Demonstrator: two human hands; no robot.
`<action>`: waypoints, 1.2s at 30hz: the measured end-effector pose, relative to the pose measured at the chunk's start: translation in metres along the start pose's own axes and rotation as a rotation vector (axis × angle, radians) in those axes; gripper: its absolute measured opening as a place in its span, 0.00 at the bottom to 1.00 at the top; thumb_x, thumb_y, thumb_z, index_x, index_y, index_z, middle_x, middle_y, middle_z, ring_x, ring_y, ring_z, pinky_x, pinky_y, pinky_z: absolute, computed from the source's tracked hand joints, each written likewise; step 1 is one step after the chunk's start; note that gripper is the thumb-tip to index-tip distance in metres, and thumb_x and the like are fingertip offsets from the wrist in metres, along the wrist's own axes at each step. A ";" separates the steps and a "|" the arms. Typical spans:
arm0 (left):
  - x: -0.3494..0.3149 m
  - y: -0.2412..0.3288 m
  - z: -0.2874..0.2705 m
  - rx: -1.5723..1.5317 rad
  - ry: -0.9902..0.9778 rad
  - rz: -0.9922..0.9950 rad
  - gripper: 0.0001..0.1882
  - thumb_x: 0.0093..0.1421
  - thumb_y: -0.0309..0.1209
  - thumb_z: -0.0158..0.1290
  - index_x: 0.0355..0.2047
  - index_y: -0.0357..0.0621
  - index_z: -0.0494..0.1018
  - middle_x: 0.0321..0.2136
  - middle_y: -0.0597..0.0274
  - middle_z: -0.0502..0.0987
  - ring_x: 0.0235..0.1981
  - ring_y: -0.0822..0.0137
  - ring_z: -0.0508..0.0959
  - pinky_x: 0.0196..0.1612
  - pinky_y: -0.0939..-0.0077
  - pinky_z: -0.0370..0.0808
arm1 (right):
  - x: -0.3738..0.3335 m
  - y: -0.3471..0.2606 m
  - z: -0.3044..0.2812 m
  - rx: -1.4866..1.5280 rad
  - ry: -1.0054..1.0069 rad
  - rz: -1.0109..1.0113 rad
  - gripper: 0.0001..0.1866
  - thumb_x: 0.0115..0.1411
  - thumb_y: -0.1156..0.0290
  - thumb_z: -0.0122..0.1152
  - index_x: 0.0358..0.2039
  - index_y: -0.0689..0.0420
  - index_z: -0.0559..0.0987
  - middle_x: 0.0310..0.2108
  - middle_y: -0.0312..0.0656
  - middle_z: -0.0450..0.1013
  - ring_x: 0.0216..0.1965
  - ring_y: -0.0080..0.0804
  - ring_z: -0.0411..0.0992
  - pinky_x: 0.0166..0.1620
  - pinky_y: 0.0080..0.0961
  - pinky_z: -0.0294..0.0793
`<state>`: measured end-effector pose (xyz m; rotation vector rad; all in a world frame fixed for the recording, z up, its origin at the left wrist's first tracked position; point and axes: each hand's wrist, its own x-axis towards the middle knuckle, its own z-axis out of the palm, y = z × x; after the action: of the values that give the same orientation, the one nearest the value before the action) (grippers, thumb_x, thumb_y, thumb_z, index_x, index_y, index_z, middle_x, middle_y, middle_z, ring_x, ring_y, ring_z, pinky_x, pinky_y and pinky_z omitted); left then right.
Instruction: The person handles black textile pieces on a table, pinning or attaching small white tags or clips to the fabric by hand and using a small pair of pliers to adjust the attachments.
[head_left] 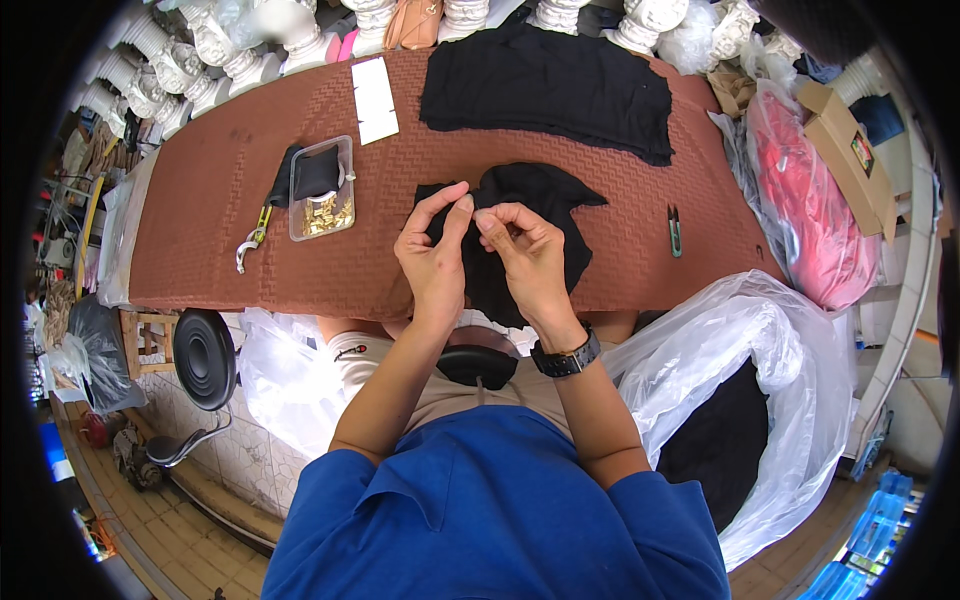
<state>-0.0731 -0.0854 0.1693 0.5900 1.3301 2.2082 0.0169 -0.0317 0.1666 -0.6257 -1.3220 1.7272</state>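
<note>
A crumpled piece of black cloth [550, 190] lies near the front middle of the table, partly covered by my hands. Above it, my left hand [437, 250] is closed, thumb and forefinger pinched together at the cloth's upper edge. Close beside it, my right hand [530, 255] also pinches with thumb and forefinger, a small gap from the left fingertips. Whatever sits between the fingers is too small to make out. To the left stands a clear plastic box [293, 215] with small gold-coloured metal pieces and a black pad. Green thread snips [675, 238] lie to the right.
A stack of black cloth [545, 95] lies at the back of the brown-covered table [210, 200]. Left of it is a white card [375, 100]; a yellow-green cutter [262, 228] lies by the box. A clear bag [810, 400] holding black cloth stands at lower right.
</note>
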 end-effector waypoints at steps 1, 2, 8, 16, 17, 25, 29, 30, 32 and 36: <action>0.000 0.000 0.000 -0.003 -0.002 -0.002 0.09 0.63 0.25 0.61 0.43 0.36 0.81 0.39 0.65 0.82 0.38 0.80 0.76 0.41 0.87 0.70 | 0.000 0.000 0.000 0.000 0.003 -0.002 0.06 0.65 0.75 0.65 0.38 0.64 0.83 0.32 0.33 0.75 0.30 0.15 0.69 0.36 0.16 0.70; 0.000 0.000 0.000 -0.001 0.001 -0.012 0.09 0.63 0.25 0.61 0.43 0.36 0.81 0.39 0.65 0.82 0.38 0.80 0.76 0.41 0.87 0.70 | 0.000 0.000 0.000 0.000 0.007 -0.003 0.06 0.64 0.74 0.65 0.38 0.64 0.83 0.31 0.33 0.75 0.30 0.15 0.68 0.36 0.16 0.70; 0.000 0.000 0.000 0.002 0.014 -0.035 0.09 0.63 0.24 0.61 0.43 0.36 0.81 0.38 0.65 0.81 0.37 0.81 0.75 0.41 0.87 0.69 | 0.000 0.000 0.001 0.014 0.014 0.020 0.06 0.64 0.74 0.66 0.38 0.64 0.83 0.27 0.32 0.76 0.29 0.15 0.68 0.35 0.15 0.69; -0.001 -0.002 0.000 0.014 0.024 -0.008 0.09 0.63 0.24 0.61 0.43 0.36 0.81 0.39 0.65 0.81 0.37 0.80 0.75 0.40 0.86 0.70 | -0.001 -0.003 0.001 0.047 0.019 0.079 0.06 0.64 0.74 0.66 0.37 0.63 0.83 0.27 0.34 0.77 0.29 0.16 0.71 0.34 0.15 0.71; -0.002 -0.002 0.000 0.016 0.020 -0.010 0.09 0.63 0.25 0.61 0.44 0.36 0.81 0.39 0.65 0.81 0.37 0.80 0.75 0.40 0.86 0.70 | -0.001 -0.003 0.002 0.068 0.023 0.101 0.05 0.64 0.74 0.66 0.37 0.63 0.83 0.28 0.34 0.77 0.29 0.16 0.72 0.34 0.15 0.72; -0.005 -0.005 -0.001 0.079 0.036 0.033 0.11 0.64 0.26 0.60 0.46 0.38 0.80 0.41 0.63 0.81 0.38 0.80 0.76 0.42 0.87 0.71 | -0.001 -0.004 -0.003 0.331 -0.007 0.178 0.13 0.64 0.75 0.66 0.43 0.57 0.71 0.35 0.37 0.77 0.34 0.21 0.76 0.37 0.18 0.76; -0.004 -0.006 -0.003 0.216 -0.014 0.109 0.13 0.65 0.24 0.58 0.50 0.37 0.77 0.42 0.63 0.79 0.39 0.80 0.76 0.44 0.85 0.73 | -0.002 -0.004 -0.005 0.330 0.018 0.190 0.15 0.64 0.74 0.66 0.45 0.55 0.69 0.36 0.38 0.77 0.35 0.22 0.75 0.39 0.20 0.76; -0.005 -0.004 -0.002 0.233 -0.016 0.111 0.13 0.65 0.24 0.58 0.50 0.37 0.77 0.42 0.63 0.79 0.39 0.80 0.76 0.44 0.85 0.73 | -0.001 -0.006 -0.003 0.325 0.028 0.192 0.15 0.65 0.74 0.66 0.46 0.54 0.68 0.36 0.38 0.77 0.35 0.23 0.75 0.41 0.21 0.75; -0.005 -0.004 -0.004 0.247 -0.025 0.083 0.13 0.66 0.24 0.57 0.51 0.37 0.76 0.42 0.63 0.79 0.40 0.80 0.77 0.45 0.85 0.73 | 0.000 -0.015 -0.003 0.071 0.071 0.184 0.14 0.64 0.72 0.66 0.45 0.55 0.70 0.36 0.38 0.76 0.35 0.22 0.74 0.40 0.21 0.74; -0.004 -0.004 -0.010 0.088 -0.059 0.012 0.14 0.71 0.28 0.50 0.54 0.38 0.73 0.44 0.61 0.78 0.42 0.78 0.77 0.47 0.84 0.73 | 0.008 -0.024 -0.009 -0.458 0.234 -0.208 0.15 0.62 0.69 0.69 0.42 0.59 0.73 0.34 0.37 0.71 0.29 0.21 0.70 0.33 0.19 0.70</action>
<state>-0.0754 -0.0933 0.1612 0.6923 1.4024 2.1332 0.0273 -0.0180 0.1871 -0.8821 -1.5616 1.1494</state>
